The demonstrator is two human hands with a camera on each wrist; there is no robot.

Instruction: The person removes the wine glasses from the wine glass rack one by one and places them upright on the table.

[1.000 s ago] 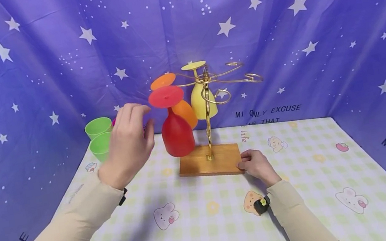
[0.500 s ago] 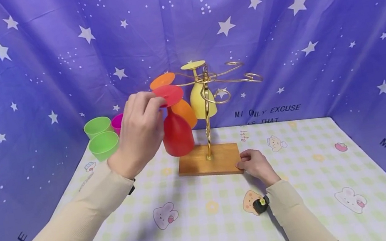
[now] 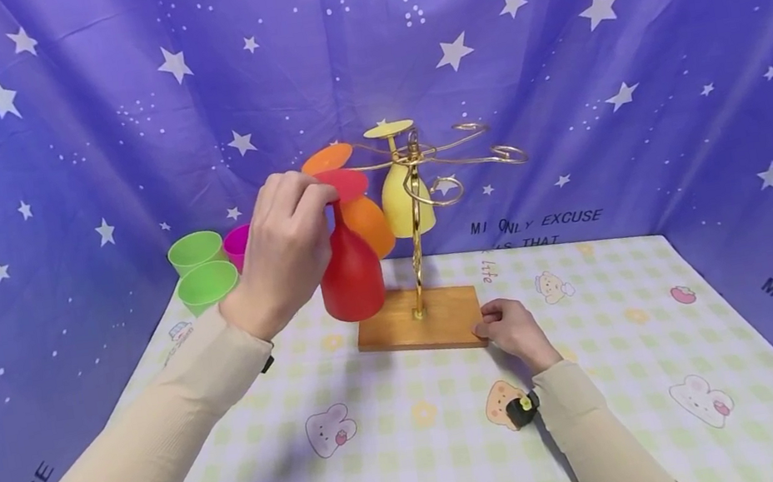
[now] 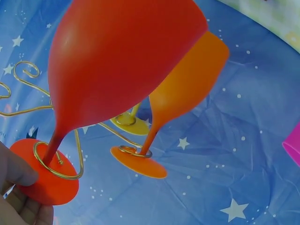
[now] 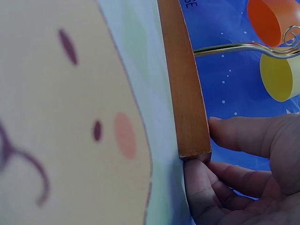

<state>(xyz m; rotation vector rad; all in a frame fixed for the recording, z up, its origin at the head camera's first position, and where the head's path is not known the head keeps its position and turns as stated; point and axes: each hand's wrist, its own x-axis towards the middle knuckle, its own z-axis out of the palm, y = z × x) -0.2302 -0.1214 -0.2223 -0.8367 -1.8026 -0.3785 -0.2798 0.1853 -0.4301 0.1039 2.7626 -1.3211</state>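
My left hand [image 3: 282,249] pinches the foot of a red plastic goblet [image 3: 352,276], which hangs upside down and slightly tilted. In the left wrist view the thumb [image 4: 22,169] lies on the goblet's foot, and a gold wire loop [image 4: 70,177] curves around the stem. This loop belongs to a gold glass rack [image 3: 416,257] on a wooden base [image 3: 438,330]. With thumb and fingers, my right hand [image 3: 518,330] holds the base's near right corner. An orange goblet [image 3: 371,226] and a yellow goblet [image 3: 406,200] hang upside down on the rack behind the red one.
Two green cups [image 3: 207,284] and a magenta cup [image 3: 236,246] stand at the back left, partly behind the left hand. Bare wire loops [image 3: 505,155] stick out on the rack's right. A checked cloth [image 3: 420,455] covers the table; a starry purple curtain [image 3: 558,79] surrounds it.
My left hand has moved right to the red goblet and taken hold of its foot. The goblet has shifted slightly left and tilted. The right hand has stayed on the base.
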